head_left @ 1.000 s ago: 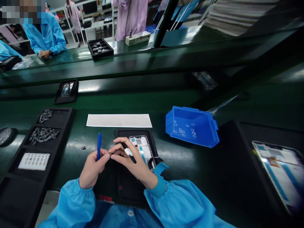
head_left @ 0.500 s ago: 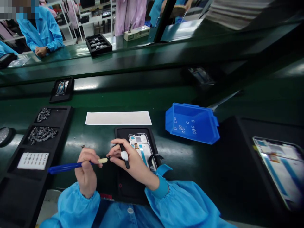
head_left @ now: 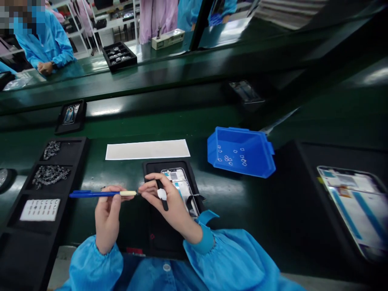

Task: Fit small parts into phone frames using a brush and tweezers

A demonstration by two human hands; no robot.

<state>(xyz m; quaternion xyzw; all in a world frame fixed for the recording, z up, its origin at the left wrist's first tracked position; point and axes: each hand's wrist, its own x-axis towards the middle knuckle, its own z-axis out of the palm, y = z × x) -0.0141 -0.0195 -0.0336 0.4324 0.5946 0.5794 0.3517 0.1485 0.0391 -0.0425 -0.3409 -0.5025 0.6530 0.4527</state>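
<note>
My left hand (head_left: 107, 218) is closed around a blue pen-like tool (head_left: 93, 194) with a cream end, held nearly level and pointing right. A small dark part (head_left: 137, 192) sits at the cream end, between it and the fingertips of my right hand (head_left: 169, 202). Those fingers are pinched together at the part. A slim black tool (head_left: 164, 205) with a white band (head_left: 162, 194) also lies in my right hand, between thumb and fingers. Beneath that hand is an open phone body (head_left: 176, 174) on a black tray (head_left: 163, 242), partly covered by the hand.
At left stands a compartmented black tray (head_left: 80, 151) with small dark parts and a white card (head_left: 39, 209). A white strip (head_left: 147, 150) lies ahead. Right of it is a blue bin (head_left: 257, 163) holding small frames. Another phone body (head_left: 354, 206) is far right; a person (head_left: 57, 40) stands across the bench.
The blue tool has swung from tilted to nearly level, and my left hand has turned with it. My right hand remains pinched near its tip. The whole view has shifted slightly.
</note>
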